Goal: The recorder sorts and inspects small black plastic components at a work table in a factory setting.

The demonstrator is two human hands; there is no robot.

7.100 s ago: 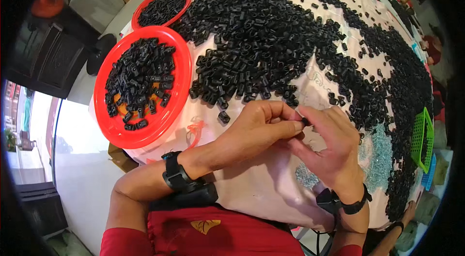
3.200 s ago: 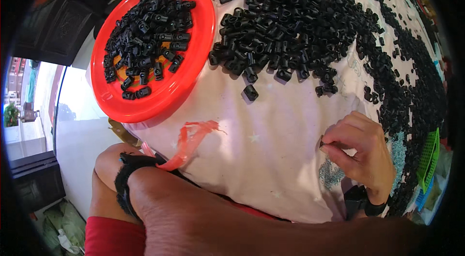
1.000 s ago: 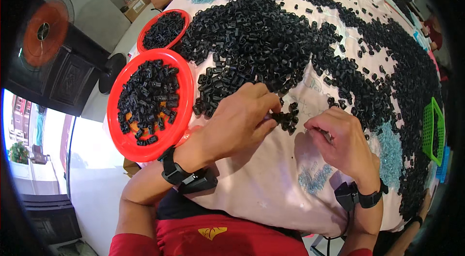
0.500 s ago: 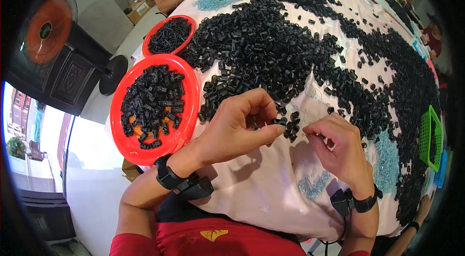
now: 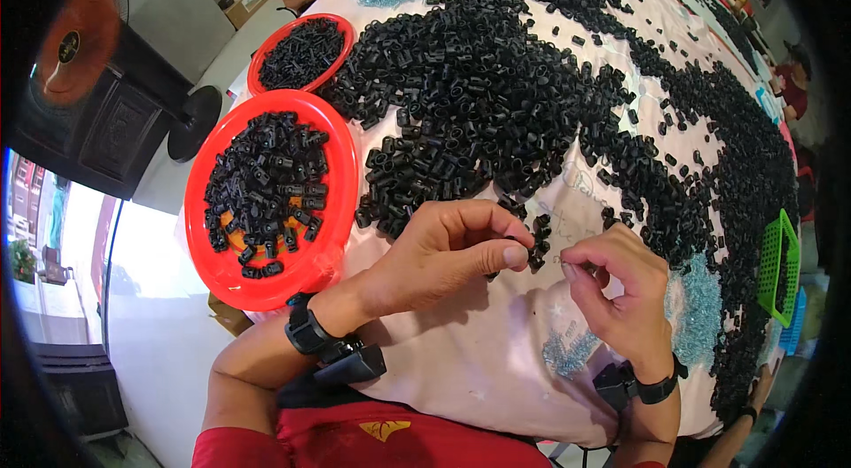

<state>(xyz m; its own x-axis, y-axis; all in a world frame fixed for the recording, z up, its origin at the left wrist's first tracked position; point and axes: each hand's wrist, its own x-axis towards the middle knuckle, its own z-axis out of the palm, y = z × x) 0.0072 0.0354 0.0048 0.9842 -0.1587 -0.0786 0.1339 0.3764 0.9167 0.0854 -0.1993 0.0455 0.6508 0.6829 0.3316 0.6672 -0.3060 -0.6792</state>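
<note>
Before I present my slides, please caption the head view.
Left hand and right hand above pale cloth, near black parts.

From the wearer's head, the fisheye camera (the left one of a side-by-side pair) looks steeply down and forward across the cloth-covered surface, close above the hands. The wearer's red shirt enters nearest, below the large round red plate; farther off, a pedestal fan shows to the plate's upper left.
</note>
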